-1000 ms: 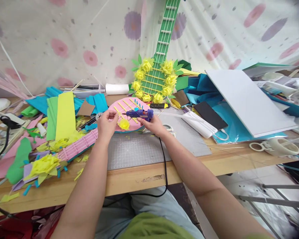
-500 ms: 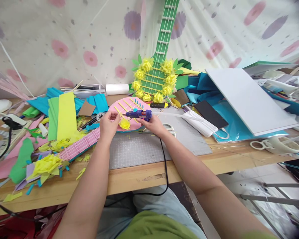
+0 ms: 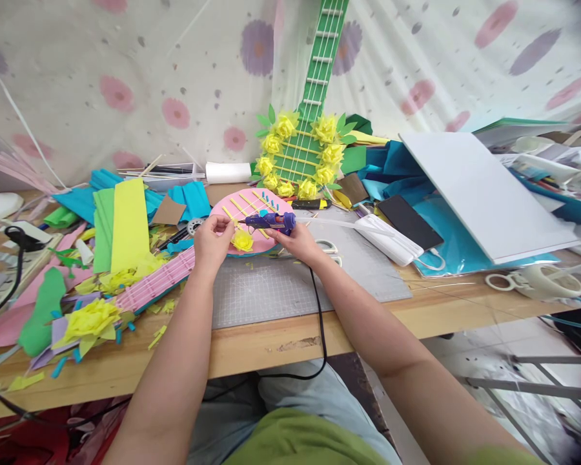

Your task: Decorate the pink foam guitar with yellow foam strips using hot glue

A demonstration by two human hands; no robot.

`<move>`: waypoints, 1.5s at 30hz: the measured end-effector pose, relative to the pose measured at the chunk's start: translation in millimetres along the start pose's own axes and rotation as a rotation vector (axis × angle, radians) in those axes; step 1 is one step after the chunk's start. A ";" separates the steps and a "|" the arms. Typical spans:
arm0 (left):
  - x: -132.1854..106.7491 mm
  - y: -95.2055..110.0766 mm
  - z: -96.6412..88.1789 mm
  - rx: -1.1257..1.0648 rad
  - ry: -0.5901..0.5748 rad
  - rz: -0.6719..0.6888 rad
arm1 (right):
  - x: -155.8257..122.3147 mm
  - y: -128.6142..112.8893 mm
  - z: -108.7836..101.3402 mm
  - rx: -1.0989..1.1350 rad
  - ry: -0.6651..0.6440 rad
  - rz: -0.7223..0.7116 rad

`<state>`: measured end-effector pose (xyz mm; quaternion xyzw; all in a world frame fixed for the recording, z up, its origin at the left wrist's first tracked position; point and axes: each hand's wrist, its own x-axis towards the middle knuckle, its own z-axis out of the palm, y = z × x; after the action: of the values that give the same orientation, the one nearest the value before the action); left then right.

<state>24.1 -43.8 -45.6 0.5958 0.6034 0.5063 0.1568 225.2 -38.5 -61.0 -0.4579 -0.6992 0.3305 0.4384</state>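
My right hand (image 3: 296,241) is wrapped round a purple glue gun (image 3: 274,223), its nozzle pointing left and a long clear glue stick (image 3: 336,222) running out of its back. Close to the nozzle tip, my left hand (image 3: 214,243) is closed in a pinch; whatever it holds is too small to make out. Beneath both hands lies a pink paper guitar (image 3: 219,208) with yellow strips and blue pegs on its body. A yellow paper flower (image 3: 243,241) sits on the body's near edge. The guitar's pink neck (image 3: 157,279) reaches toward the lower left, partly hidden by my left arm.
A grey cutting mat (image 3: 261,297) lies under the guitar. Behind stands a green paper guitar (image 3: 314,97) ringed with yellow flowers. Paper scraps and a yellow flower (image 3: 91,323) crowd the left. Scissors (image 3: 330,247), a black phone (image 3: 409,223) and a white board (image 3: 484,194) are rightward.
Almost nothing differs. Both hands, the glue gun and the pink guitar stay in the same places.
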 end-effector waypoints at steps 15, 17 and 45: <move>4.0 -5.4 -2.0 -0.243 -0.076 -0.139 | 1.9 -4.4 -11.9 0.079 0.117 0.122; 5.4 -3.7 -8.2 -0.245 -0.058 -0.159 | 2.3 -1.4 -22.7 0.109 0.208 0.146; 64.5 28.3 -29.4 0.436 -0.937 -0.296 | 19.5 53.1 -59.4 0.503 0.393 0.170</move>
<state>1.1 -6.0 16.6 0.6851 0.6377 0.0215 0.3515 294.4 2.5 -77.3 -0.4470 -0.4569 0.4336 0.6351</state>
